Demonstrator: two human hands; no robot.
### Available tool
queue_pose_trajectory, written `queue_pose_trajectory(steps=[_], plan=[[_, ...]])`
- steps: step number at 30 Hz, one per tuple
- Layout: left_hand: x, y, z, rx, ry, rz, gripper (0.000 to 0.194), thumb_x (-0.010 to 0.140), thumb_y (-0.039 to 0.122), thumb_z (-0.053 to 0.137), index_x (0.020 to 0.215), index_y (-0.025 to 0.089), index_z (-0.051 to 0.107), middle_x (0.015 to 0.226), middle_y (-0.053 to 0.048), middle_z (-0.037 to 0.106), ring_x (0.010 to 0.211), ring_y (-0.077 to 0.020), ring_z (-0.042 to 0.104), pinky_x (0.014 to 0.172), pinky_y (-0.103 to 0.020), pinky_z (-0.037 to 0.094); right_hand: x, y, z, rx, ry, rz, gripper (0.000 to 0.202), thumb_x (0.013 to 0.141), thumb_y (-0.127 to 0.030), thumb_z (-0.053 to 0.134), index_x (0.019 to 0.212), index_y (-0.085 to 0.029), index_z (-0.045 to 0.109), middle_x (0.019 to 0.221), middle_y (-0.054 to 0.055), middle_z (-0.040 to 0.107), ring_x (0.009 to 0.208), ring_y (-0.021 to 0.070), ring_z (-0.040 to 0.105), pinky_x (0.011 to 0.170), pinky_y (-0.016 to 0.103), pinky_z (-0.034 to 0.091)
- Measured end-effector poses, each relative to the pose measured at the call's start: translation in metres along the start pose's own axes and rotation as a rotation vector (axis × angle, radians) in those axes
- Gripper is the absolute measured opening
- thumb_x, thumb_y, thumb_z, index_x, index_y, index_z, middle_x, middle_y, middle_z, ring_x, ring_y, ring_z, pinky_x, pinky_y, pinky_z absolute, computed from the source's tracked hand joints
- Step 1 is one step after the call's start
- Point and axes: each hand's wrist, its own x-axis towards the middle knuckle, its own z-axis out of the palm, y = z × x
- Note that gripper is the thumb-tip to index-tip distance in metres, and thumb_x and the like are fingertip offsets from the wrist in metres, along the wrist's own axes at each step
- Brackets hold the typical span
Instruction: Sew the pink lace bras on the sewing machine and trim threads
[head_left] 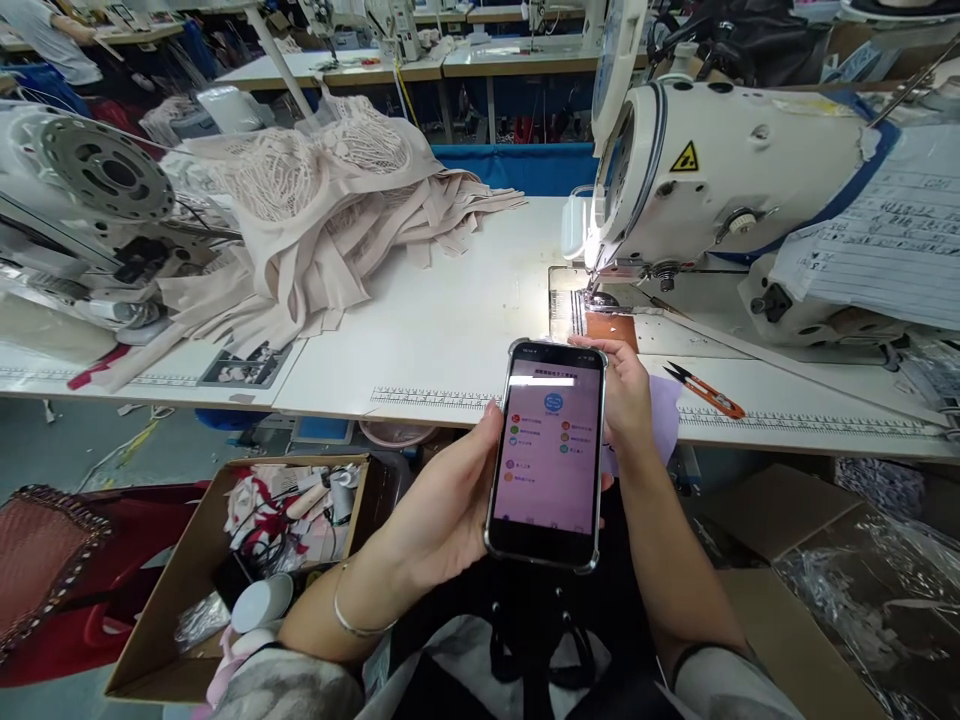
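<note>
I can't make out the small text on the phone (546, 452), just right of lower centre; its lit screen is pinkish with coloured icons. The left hand (450, 500) holds it; the right hand (626, 392) is partly hidden behind it, so I cannot tell its grip. I count one phone, two hands.

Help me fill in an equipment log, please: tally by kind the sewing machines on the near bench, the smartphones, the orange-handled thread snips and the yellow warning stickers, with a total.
Sewing machines: 2
Smartphone: 1
Orange-handled thread snips: 1
Yellow warning sticker: 1
Total: 5
</note>
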Motion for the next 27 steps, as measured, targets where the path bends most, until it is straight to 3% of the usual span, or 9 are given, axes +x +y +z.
queue_pose_trajectory(steps=[5, 9, 12, 15, 19, 21, 27], plan=[[0.069, 0.007, -0.024, 0.13, 0.297, 0.099, 0.065, 0.108, 0.054, 0.03, 0.142, 0.007, 0.059, 0.124, -0.02, 0.073, 0.118, -0.0338, 0.07, 0.108, -0.047, 0.054, -0.001, 0.004, -0.004, -0.035, -0.011, -0.07, 0.04, 0.092, -0.064, 0.059, 0.091, -0.025, 0.064, 0.093, 0.002, 0.071, 0.092, 0.0208, 0.069, 0.078, 0.035, 0.058], [0.11, 0.01, -0.038, 0.123, 0.35, 0.209, 0.058, 0.11, 0.045, 0.029, 0.144, 0.006, 0.055, 0.12, -0.02, 0.074, 0.111, -0.0307, 0.073, 0.108, -0.047, 0.053, -0.004, 0.003, -0.005, 0.009, -0.112, -0.103, 0.056, 0.095, -0.075, 0.043, 0.097, -0.024, 0.067, 0.091, 0.005, 0.072, 0.083, 0.02, 0.068, 0.06, 0.03, 0.053], [0.115, 0.01, -0.044, 0.113, 0.298, 0.215, 0.059, 0.11, 0.043, 0.026, 0.143, 0.005, 0.056, 0.12, -0.021, 0.074, 0.11, -0.0309, 0.074, 0.108, -0.05, 0.053, -0.006, -0.002, -0.004, -0.001, -0.181, -0.107, 0.051, 0.096, -0.071, 0.048, 0.102, -0.025, 0.067, 0.09, 0.003, 0.071, 0.079, 0.0182, 0.067, 0.058, 0.029, 0.053], [0.113, 0.008, -0.049, 0.129, 0.32, 0.242, 0.055, 0.11, 0.041, 0.03, 0.139, 0.006, 0.06, 0.118, -0.019, 0.075, 0.111, -0.0288, 0.073, 0.109, -0.046, 0.052, -0.006, -0.007, -0.004, -0.082, -0.236, -0.101, 0.044, 0.093, -0.067, 0.057, 0.102, -0.025, 0.067, 0.087, 0.002, 0.071, 0.076, 0.0177, 0.065, 0.066, 0.031, 0.055], [0.113, 0.006, -0.054, 0.127, 0.34, 0.287, 0.049, 0.11, 0.039, 0.035, 0.133, 0.009, 0.066, 0.117, -0.017, 0.076, 0.112, -0.027, 0.073, 0.111, -0.043, 0.051, -0.006, -0.01, -0.005, -0.124, -0.271, -0.12, 0.044, 0.091, -0.066, 0.059, 0.107, -0.025, 0.064, 0.102, 0.004, 0.074, 0.095, 0.0228, 0.069, 0.091, 0.039, 0.055], [0.114, 0.005, -0.053, 0.12, 0.336, 0.292, 0.049, 0.11, 0.039, 0.034, 0.133, 0.01, 0.066, 0.117, -0.016, 0.076, 0.113, -0.0269, 0.073, 0.111, -0.043, 0.051, -0.006, -0.009, -0.005, -0.126, -0.279, -0.116, 0.042, 0.091, -0.064, 0.059, 0.107, -0.026, 0.063, 0.106, 0.004, 0.074, 0.101, 0.0241, 0.069, 0.095, 0.041, 0.054], [0.112, 0.005, -0.048, 0.137, 0.334, 0.272, 0.05, 0.11, 0.038, 0.033, 0.134, 0.008, 0.066, 0.113, -0.017, 0.077, 0.114, -0.0284, 0.072, 0.11, -0.045, 0.052, -0.007, -0.007, -0.005, -0.126, -0.249, -0.1, 0.033, 0.093, -0.057, 0.058, 0.1, -0.025, 0.063, 0.099, 0.003, 0.075, 0.092, 0.0227, 0.069, 0.079, 0.037, 0.056]])
